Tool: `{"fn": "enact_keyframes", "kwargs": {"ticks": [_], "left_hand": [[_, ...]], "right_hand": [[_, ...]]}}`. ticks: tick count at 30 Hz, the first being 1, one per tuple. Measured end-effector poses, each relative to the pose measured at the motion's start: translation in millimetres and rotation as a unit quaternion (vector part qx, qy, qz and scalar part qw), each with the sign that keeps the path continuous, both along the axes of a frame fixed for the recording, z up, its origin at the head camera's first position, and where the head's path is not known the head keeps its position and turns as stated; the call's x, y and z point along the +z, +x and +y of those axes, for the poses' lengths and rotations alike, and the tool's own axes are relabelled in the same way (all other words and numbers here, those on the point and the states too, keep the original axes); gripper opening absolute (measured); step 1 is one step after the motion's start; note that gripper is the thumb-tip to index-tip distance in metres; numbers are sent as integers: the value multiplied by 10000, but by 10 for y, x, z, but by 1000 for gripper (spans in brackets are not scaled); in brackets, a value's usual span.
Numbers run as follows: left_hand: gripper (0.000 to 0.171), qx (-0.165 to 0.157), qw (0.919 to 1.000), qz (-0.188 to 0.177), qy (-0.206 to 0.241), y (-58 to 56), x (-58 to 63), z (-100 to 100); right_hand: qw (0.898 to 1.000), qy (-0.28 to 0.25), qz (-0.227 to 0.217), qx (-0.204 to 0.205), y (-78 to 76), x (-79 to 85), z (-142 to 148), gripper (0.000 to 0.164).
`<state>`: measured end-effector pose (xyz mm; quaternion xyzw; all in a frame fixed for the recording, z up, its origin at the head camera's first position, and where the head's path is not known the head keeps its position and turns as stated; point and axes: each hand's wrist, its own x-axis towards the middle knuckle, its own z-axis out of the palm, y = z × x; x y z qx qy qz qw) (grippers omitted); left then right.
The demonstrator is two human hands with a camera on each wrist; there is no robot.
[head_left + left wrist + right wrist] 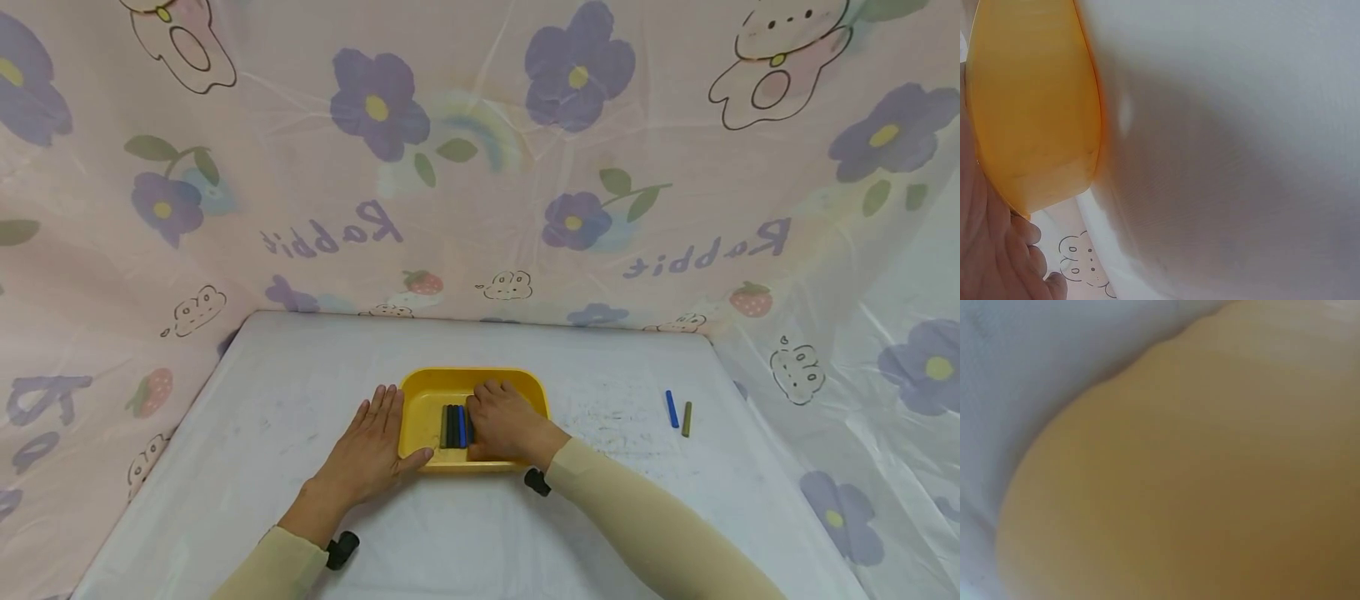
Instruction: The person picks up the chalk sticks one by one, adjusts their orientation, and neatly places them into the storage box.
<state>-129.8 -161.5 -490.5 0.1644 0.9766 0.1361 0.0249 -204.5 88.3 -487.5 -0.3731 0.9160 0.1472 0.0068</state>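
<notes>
A yellow tray (pixel 420 379) sits on the white table, with several slim crayon-like sticks (pixel 451 427) lined up side by side in it. They are olive, dark and blue. My left hand (pixel 367 450) lies along the tray's left side, fingers straight and thumb over the front rim. In the left wrist view, this hand (pixel 991 244) is beside the tray's outer wall (pixel 1038 112). Inside the tray, my right hand (pixel 502 423) curls at the row's right end, fingers and thumb around a dark stick (pixel 470 427) that it partly hides. The right wrist view shows mostly the blurred yellow tray wall (pixel 1179 475).
To the right of the tray, a blue stick (pixel 672 409) and an olive stick (pixel 686 419) lie apart on the table (pixel 300 375). Faint smudges mark the cloth between them and the tray. A patterned curtain (pixel 465 225) rises behind the table and along its sides.
</notes>
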Motion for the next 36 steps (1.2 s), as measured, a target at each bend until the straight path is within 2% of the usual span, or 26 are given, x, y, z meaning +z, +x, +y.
{"fn": "enact_keyframes", "kwargs": {"ticks": [17,22,25,29,32,36], "left_hand": [[110,23,10000,-57,-49,-4,-15,0],[109,8,10000,-21,-15,-1,-8,13],[109,-10,10000,-20,62,-5,-15,37],[110,48,10000,-22,84,7,-46,36],[110,117,9999,57,55,14,-72,19],[110,144,9998,97,95,7,-77,22]], "right_hand": [[10000,7,-35,33,1,-5,-7,73],[9996,-213,-191,15,17,97,59,80],[9988,-479,-62,-21,35,240,196,76],[9945,-962,396,-99,21,427,485,67],[9889,-1263,735,-263,-17,542,784,68],[9822,-1319,1216,-552,-67,618,1308,68]]}}
